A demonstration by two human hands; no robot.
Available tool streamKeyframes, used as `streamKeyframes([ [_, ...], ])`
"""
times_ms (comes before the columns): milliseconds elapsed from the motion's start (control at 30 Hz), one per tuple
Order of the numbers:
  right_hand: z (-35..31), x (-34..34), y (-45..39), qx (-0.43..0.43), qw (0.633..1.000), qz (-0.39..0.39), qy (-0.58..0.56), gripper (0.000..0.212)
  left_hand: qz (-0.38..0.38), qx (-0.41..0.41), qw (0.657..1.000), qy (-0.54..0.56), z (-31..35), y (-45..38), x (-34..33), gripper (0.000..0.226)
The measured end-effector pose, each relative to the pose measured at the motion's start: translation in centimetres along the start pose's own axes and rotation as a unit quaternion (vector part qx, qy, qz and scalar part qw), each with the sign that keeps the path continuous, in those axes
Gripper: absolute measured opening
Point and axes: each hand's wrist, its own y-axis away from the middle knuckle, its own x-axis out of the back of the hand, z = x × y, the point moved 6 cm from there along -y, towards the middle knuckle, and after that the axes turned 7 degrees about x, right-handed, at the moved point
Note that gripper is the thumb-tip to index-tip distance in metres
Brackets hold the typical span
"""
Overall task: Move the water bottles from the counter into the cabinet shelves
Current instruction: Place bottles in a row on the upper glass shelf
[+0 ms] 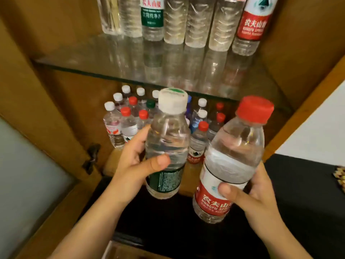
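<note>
**Two bottles held up before the open cabinet**

The white-capped bottle [166, 144] with a green label is in the left hand [138, 165], fingers wrapped behind its body and the thumb pressed across the front just above the label. Its long axis runs nearly upright, cap up and tipped slightly toward the camera. Just beside it, not touching as far as can be seen, the red-capped bottle [231, 161] with a red and white label sits in the right hand [252, 193], the thumb on the label and the fingers curled round the far side. This one leans: its cap points up and to the right, its base down and to the left.

Both bottles hang in the air in front of the cabinet opening, above a dark counter [302, 184] (its surface looks black).

Behind them, the lower shelf bottles [128, 116] stand upright in a tight cluster with white, red, green and blue caps. Above, a glass shelf [93, 62] carries a row of upper bottles [197, 23], all upright, their tops cut off by the frame edge. Wooden cabinet walls [56, 90] flank the shelves, and a frosted-glass door [28, 174] stands open at the left.
</note>
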Motion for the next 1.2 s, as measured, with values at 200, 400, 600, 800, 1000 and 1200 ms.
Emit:
streamKeyframes([
  [200, -7.1, -6.2, -8.2, 0.112, 0.993, 0.006, -0.019, 0.062, -0.006, -0.119, 0.993, 0.023, 8.8, -5.0, 6.0, 0.033],
  [400, -10.7, -9.0, -16.2, 0.16, 0.986, 0.028, -0.022, 0.057, 0.0, -0.123, 0.992, 0.031, 12.4, -10.6, 9.6, 0.028],
  [600, -9.7, -10.5, -22.8, 0.108, 0.991, 0.056, -0.048, 0.067, 0.062, -0.096, 0.993, -0.019, 11.9, -14.4, 11.7, 0.029],
  [800, -7.9, -11.8, -26.2, 0.09, 0.995, 0.034, 0.03, 0.062, 0.155, -0.067, 0.984, -0.062, 10.8, -16.6, 12.9, 0.038],
  [1000, -7.2, -11.3, -26.3, 0.07, 0.99, -0.031, 0.122, 0.089, 0.151, -0.015, 0.959, -0.241, 10.0, -16.3, 14.2, 0.09],
  [1200, -6.0, -10.8, -26.4, -0.009, 0.972, -0.081, 0.222, 0.096, 0.191, -0.008, 0.916, -0.352, 9.8, -15.8, 14.7, 0.092],
])
